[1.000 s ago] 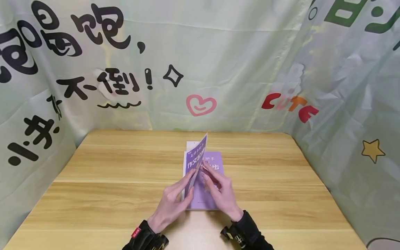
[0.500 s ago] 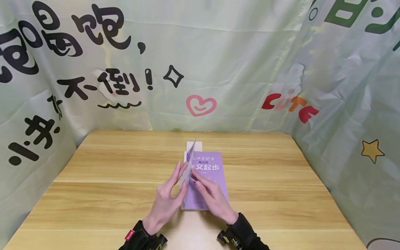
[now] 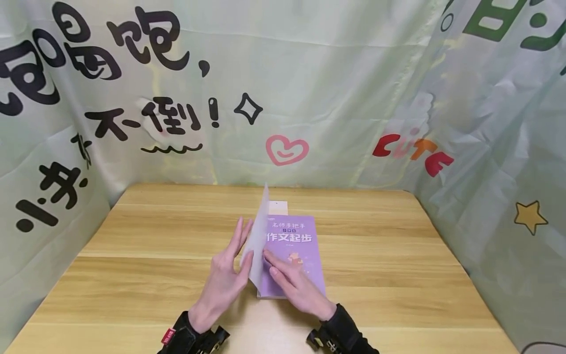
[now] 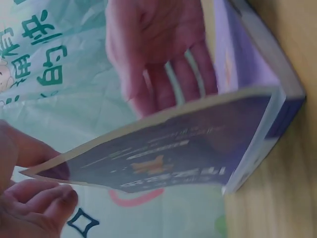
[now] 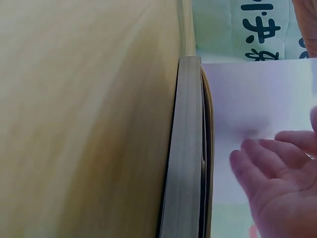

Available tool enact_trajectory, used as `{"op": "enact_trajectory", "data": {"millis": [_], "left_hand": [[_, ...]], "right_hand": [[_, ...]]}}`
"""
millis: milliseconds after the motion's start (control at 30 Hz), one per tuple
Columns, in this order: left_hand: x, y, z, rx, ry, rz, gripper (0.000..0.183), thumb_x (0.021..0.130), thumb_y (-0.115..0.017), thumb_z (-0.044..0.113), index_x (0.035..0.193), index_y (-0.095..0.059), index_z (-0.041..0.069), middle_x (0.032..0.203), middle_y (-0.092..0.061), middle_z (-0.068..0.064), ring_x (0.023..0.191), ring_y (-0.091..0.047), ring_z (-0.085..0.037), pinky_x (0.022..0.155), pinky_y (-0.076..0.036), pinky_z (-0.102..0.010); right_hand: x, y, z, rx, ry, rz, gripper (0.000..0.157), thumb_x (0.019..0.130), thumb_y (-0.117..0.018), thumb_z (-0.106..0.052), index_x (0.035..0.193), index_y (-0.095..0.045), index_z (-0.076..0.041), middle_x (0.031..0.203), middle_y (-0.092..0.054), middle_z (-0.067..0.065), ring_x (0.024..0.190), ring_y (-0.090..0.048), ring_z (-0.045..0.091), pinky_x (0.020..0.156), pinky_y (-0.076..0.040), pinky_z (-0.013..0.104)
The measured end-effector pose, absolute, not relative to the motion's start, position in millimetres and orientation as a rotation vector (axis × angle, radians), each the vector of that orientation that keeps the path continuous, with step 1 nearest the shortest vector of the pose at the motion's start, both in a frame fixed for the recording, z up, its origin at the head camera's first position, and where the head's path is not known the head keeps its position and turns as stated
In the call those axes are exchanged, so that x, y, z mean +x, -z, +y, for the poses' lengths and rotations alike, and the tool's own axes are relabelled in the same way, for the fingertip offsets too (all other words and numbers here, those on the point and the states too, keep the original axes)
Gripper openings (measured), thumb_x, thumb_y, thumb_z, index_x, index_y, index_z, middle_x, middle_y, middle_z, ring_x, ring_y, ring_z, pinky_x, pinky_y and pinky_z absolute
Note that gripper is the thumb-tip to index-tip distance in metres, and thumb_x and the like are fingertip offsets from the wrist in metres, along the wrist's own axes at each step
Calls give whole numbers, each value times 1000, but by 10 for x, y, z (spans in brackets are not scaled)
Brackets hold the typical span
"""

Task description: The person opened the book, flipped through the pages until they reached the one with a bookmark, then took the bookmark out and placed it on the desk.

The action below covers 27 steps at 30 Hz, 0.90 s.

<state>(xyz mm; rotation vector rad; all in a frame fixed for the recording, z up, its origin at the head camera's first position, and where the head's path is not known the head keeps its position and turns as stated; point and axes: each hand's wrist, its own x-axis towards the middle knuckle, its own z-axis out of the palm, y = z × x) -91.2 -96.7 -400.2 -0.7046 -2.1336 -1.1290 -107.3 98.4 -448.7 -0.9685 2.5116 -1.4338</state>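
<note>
A thick purple book [image 3: 300, 246] with white title characters lies on the table, its front cover [image 3: 257, 241] raised almost upright along the left side. My left hand [image 3: 223, 275] pinches the cover's free edge between thumb and fingers; the left wrist view shows this grip on the cover's corner. The cover's printed outside [image 4: 163, 148] shows there, its pale inside [image 5: 257, 94] in the right wrist view. My right hand [image 3: 298, 285] lies over the book with fairly straight fingers, fingertips close to the fold beside the cover. The page block [image 5: 184, 158] stays closed beneath.
A white piece [image 3: 278, 207] sticks out behind the book's far edge. The wooden table [image 3: 380, 255] extends to both sides. A pale printed cloth [image 3: 327, 88] hangs around its back and sides. Black wrist cameras [image 3: 327, 339] sit at both wrists.
The left hand has swung the cover leftward, uncovering more of the purple page with the title. The right hand has shifted slightly left and its fingers have straightened near the fold.
</note>
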Motion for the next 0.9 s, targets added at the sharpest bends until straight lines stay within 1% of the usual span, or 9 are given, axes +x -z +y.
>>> {"op": "enact_trajectory", "data": {"millis": [67, 167, 233, 300, 333, 400, 567, 733, 900], "left_hand": [[-913, 3974, -996, -681, 1045, -2184, 90, 80, -66, -20, 155, -18, -10, 146, -48, -31, 116, -64, -42, 91, -59, -40], [-918, 3928, -1047, -639, 846, -2259, 93, 77, -71, -18, 155, -21, -9, 147, -49, -29, 119, -64, -42, 97, -57, -43], [-920, 3907, -1081, -609, 714, -2300, 95, 75, -74, -15, 155, -24, -8, 147, -50, -27, 123, -63, -40, 108, -50, -46], [-917, 3895, -1111, -581, 610, -2335, 98, 72, -77, -14, 155, -27, -6, 146, -53, -25, 127, -61, -38, 120, -37, -48], [-915, 3897, -1122, -572, 576, -2348, 98, 70, -78, -14, 155, -28, -6, 145, -54, -25, 127, -62, -37, 124, -32, -47], [-907, 3904, -1142, -552, 524, -2375, 100, 68, -80, -15, 154, -30, -5, 143, -57, -24, 125, -63, -35, 125, -30, -47], [-882, 3951, -1164, -518, 432, -2462, 100, 65, -77, -20, 153, -33, -4, 143, -58, -22, 122, -66, -34, 120, -38, -52], [-903, 4022, -1158, -528, 427, -2556, 95, 66, -72, -22, 152, -34, -6, 144, -58, -21, 120, -66, -34, 119, -40, -52], [-931, 4104, -1127, -566, 508, -2645, 93, 68, -69, -23, 152, -34, -7, 146, -55, -22, 126, -63, -34, 118, -42, -50]], "right_hand": [[-1079, 4493, 987, -970, 1386, 2502, 49, 109, -39, -25, 152, -38, -1, 160, -36, 12, 150, -35, 28, 124, -25, 53], [-1088, 4496, 987, -988, 1315, 2503, 51, 109, -39, -28, 154, -37, -3, 161, -36, 11, 150, -35, 26, 125, -28, 49], [-1091, 4498, 987, -1008, 1274, 2514, 52, 109, -39, -29, 154, -36, -3, 161, -36, 11, 150, -36, 25, 124, -31, 47], [-1088, 4500, 989, -1017, 1233, 2522, 53, 109, -39, -31, 154, -36, -3, 161, -36, 11, 150, -37, 26, 124, -33, 46], [-1085, 4504, 992, -1015, 1216, 2522, 53, 109, -39, -31, 154, -37, -3, 161, -37, 12, 149, -37, 26, 124, -33, 46], [-1078, 4512, 997, -1004, 1180, 2525, 54, 109, -39, -33, 154, -38, -3, 161, -37, 12, 150, -37, 27, 124, -33, 46], [-1066, 4541, 1012, -981, 1124, 2543, 54, 109, -40, -35, 153, -40, -2, 160, -40, 14, 149, -39, 29, 124, -33, 49], [-1095, 4538, 1065, -947, 1088, 2590, 54, 108, -42, -36, 150, -44, -2, 157, -44, 17, 148, -41, 32, 123, -33, 53], [-1131, 4524, 1146, -910, 1075, 2618, 54, 107, -46, -35, 148, -48, 0, 154, -48, 19, 146, -43, 37, 121, -34, 56]]}}
